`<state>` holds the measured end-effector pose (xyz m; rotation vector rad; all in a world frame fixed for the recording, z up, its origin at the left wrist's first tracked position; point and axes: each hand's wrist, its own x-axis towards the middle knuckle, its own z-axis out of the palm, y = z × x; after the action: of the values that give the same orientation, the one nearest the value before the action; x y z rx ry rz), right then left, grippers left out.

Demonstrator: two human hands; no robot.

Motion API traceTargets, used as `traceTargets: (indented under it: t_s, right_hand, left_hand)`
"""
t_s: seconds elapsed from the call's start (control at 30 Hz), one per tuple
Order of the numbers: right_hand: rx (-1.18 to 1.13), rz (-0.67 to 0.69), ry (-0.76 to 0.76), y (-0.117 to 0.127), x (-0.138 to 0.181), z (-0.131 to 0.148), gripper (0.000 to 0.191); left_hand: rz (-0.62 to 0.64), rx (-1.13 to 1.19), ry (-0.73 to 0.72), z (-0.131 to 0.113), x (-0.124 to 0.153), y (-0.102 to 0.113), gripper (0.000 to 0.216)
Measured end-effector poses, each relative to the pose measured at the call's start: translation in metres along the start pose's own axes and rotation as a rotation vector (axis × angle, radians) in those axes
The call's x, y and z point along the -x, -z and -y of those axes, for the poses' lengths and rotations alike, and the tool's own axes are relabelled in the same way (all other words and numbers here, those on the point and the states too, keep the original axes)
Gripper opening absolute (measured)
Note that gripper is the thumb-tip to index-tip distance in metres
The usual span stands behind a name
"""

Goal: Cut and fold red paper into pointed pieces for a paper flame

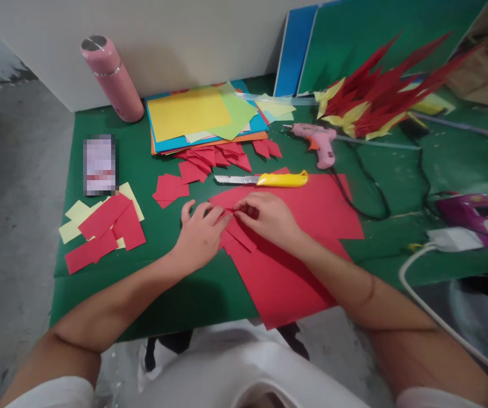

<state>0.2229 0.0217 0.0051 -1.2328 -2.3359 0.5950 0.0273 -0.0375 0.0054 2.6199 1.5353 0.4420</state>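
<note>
Both hands meet over a narrow folded piece of red paper (240,234) at the middle of the table. My left hand (200,231) has its thumb and fingers closed on the paper's upper end. My right hand (267,215) pinches the same end from the other side, partly hiding it. Beneath lie large red paper sheets (286,283). Just above the hands rests a yellow utility knife (282,179) with its blade pointing left. Small folded red paper pieces (214,157) are heaped behind it, and several more red pieces (170,188) lie left of the knife.
A pink bottle (116,85) stands at the back left, above a blurred-out phone (99,164) and red and yellow scraps (95,252). Coloured sheets (188,116), a pink glue gun (318,141) and a red-yellow paper construction (380,96) lie behind. A power strip (473,218) trails cables at right.
</note>
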Motion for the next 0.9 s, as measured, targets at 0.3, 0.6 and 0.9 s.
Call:
traceTargets:
  t_s: [0.3, 0.6, 0.9]
  right_hand:
    - [0.020, -0.019, 0.184, -0.0041, 0.0063, -0.0028, 0.012]
    - [0.031, 0.057, 0.252, 0.0007, 0.0058, -0.0071, 0.021]
    - [0.126, 0.052, 0.325, 0.0015, 0.0046, -0.0089, 0.028]
  left_hand:
    - [0.001, 0.037, 0.005, 0.0017, -0.0008, 0.0009, 0.036]
    - [-0.046, 0.068, 0.005, 0.0015, -0.0027, 0.0036, 0.027]
    - [-0.063, 0.055, -0.017, 0.0024, -0.0016, 0.0027, 0.027]
